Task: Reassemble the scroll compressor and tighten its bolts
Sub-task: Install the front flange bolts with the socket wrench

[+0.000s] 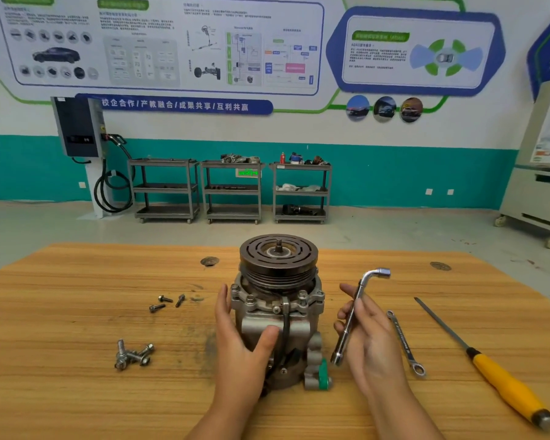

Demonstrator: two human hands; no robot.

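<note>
Step in hand: bolt tightening, tool not yet on a bolt. Grey cast-metal scroll compressor with a dark grooved pulley on top [278,312] stands upright on the wooden desk [77,392], between the two hands.

Left hand [238,341]: fingers [223,300] lie straight against the housing's left side, thumb flat on its front. They brace it and are not clenched.

Right hand [370,341]: fingers wrapped loosely round the shaft of a chromed L-shaped socket wrench [353,315]. The wrench is held slanted just right of the housing, bent head up, lower socket end down and apart from the compressor.

Flange bolts [302,294] sit in their holes below the pulley, between both sets of fingers. Whether they are tight, I cannot tell.

Loose on the desk:
- left of the left fingers, three small dark screws [167,302] and a cluster of larger silver bolts with washers [134,355];
- right of the right fingers, a flat steel spanner [405,344], and beyond it a long tool with a yellow handle [505,382].

Judgement: next move needs a socket end seated squarely on a flange bolt head. The left hand must resist the housing's twist. A tilted socket would likely slip.
</note>
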